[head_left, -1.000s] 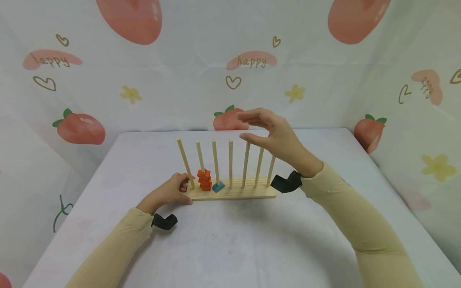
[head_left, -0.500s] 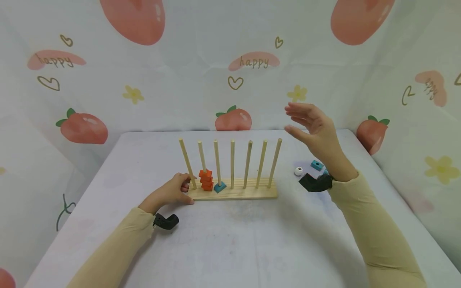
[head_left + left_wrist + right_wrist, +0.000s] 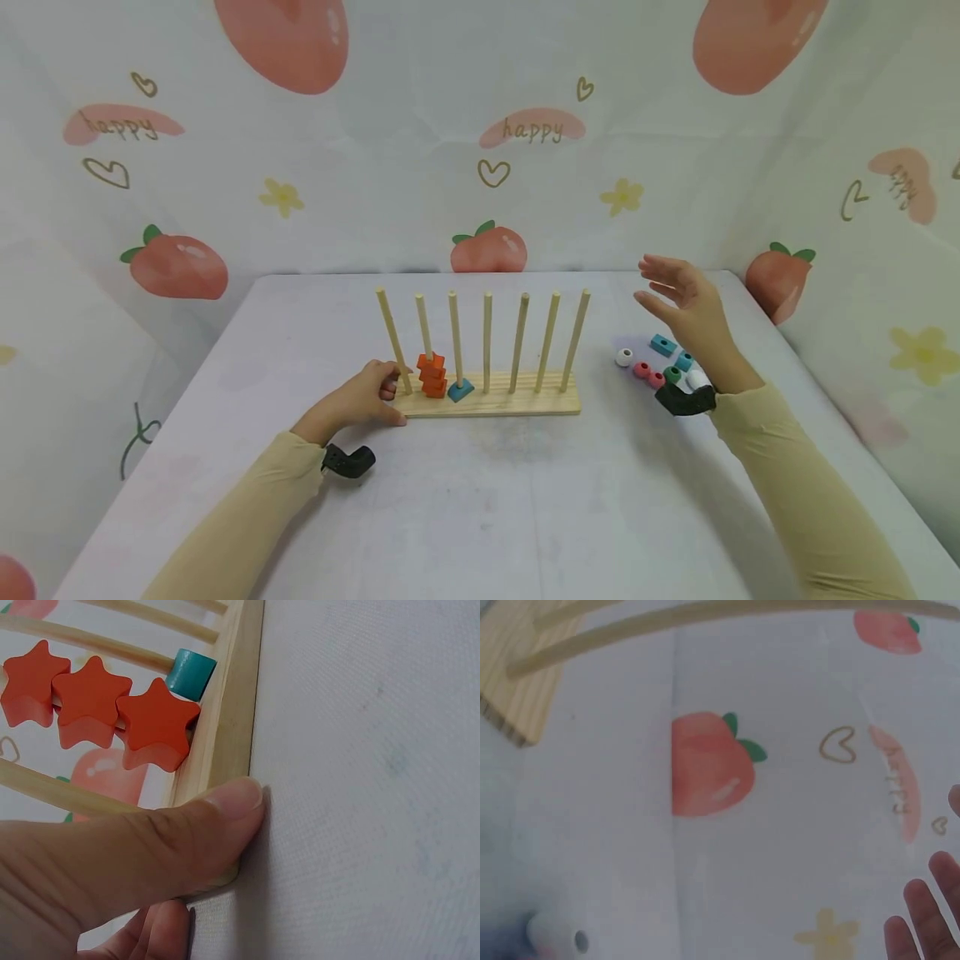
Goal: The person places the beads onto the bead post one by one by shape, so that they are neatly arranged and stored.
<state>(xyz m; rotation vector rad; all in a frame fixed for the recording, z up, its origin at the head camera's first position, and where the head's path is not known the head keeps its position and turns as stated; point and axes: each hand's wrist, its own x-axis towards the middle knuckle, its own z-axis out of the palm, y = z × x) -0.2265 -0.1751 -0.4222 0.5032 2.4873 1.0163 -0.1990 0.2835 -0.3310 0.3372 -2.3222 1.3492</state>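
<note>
A wooden peg board (image 3: 525, 406) with several upright pegs stands mid-table. My left hand (image 3: 362, 396) grips its left end. The thumb (image 3: 202, 832) lies along the front edge and the other fingers are mostly hidden behind it. Orange star beads (image 3: 432, 376) are stacked on the second peg from the left. One blue bead (image 3: 460, 390) sits at the foot of the third peg. My right hand (image 3: 693, 312) is raised above the loose beads at the right, fingers apart and holding nothing. In the right wrist view only some fingertips (image 3: 930, 915) show.
Right of the board lie several loose beads: a white bead (image 3: 624, 357), a red bead (image 3: 641, 370), a green bead (image 3: 672, 374) and a blue block bead (image 3: 663, 345). My right wrist partly covers this group. A printed cloth (image 3: 390, 167) hangs behind the table.
My right hand has moved right, away from the pegs, and lowered over the loose beads, which have come into view. The left hand keeps its grip on the board.
</note>
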